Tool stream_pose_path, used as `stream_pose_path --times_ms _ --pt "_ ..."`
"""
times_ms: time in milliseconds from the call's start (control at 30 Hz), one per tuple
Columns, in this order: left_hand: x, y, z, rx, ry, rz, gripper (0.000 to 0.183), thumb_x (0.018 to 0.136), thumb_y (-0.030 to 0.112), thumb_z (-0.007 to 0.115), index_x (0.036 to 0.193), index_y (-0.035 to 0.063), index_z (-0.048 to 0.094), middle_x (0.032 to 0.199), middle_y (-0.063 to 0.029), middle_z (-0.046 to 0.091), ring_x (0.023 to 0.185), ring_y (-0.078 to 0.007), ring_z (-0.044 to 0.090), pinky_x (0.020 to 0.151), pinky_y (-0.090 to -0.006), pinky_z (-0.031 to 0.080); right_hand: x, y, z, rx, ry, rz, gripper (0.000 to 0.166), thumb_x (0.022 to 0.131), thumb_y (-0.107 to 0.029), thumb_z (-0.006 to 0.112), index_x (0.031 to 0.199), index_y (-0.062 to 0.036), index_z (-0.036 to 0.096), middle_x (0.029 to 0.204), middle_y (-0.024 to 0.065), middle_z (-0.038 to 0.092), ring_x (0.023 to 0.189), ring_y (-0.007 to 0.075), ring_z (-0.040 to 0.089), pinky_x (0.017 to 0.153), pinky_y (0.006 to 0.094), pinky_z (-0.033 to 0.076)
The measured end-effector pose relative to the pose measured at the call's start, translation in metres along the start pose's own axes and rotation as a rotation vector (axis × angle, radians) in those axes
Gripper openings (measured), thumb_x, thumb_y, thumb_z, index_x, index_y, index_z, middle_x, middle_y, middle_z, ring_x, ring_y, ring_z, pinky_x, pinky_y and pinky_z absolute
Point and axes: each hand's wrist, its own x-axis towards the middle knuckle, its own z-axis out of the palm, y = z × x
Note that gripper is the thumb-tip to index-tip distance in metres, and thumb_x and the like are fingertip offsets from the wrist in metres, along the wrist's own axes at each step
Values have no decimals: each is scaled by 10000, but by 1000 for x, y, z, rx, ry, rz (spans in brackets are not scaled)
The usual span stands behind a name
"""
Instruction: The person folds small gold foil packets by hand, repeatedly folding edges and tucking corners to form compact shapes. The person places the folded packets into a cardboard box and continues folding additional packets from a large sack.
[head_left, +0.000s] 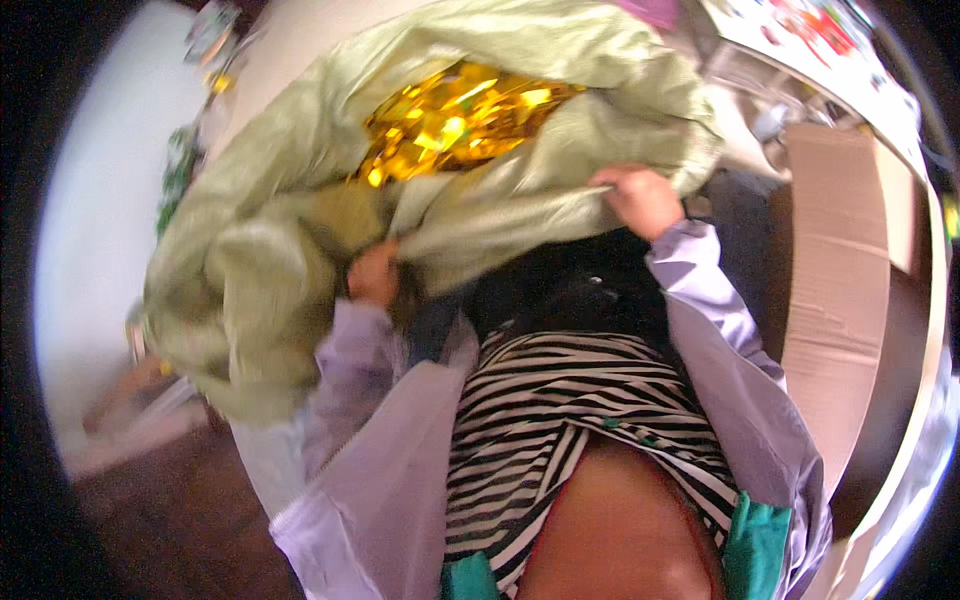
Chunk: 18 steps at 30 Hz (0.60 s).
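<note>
A large pale olive woven sack (495, 225) spreads before me with its mouth gaping upward. Inside lies a heap of shiny gold foil strips (457, 120). My left hand (375, 274) grips the sack's near edge, beside a bulging fold on the left. Farther right, my right hand (641, 199) pinches the same near rim between thumb and fingers. The bottom of the sack and the depth of the foil are hidden by the folds. Parts of the sack are blurred.
A tall brown cardboard piece (836, 300) stands on the right. Behind it, a white table (810, 52) carries red and other small items. Green tinsel-like material (176, 176) hangs along the pale surface at left. Brown floor (165, 510) shows at lower left.
</note>
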Motion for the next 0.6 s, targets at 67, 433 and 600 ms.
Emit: stream_pose_path --times_ms 67,433,600 --pt "38 10 -38 101 19 -169 342 850 121 598 1183 187 644 1016 -147 694 916 -387 658 794 -493 534 -1 -13 -7 179 180 -51 217 819 -97 678 1027 -147 707 997 151 705 923 332 687 818 419 551" --pt "-55 51 -29 -328 -383 -301 216 907 144 568 1109 88 618 1042 -199 666 939 -400 649 802 -490 508 -28 3 1 203 -73 -64 227 823 -56 657 1045 -68 704 1028 154 702 970 316 679 852 372 523" --pt "-126 91 -7 -456 -707 -97 827 812 281 737 1460 22 293 1460 -322 353 1356 -437 387 1116 -436 358 -48 8 4 127 -234 -61 406 735 69 520 1060 -86 708 1085 174 684 1064 359 634 939 401 496"
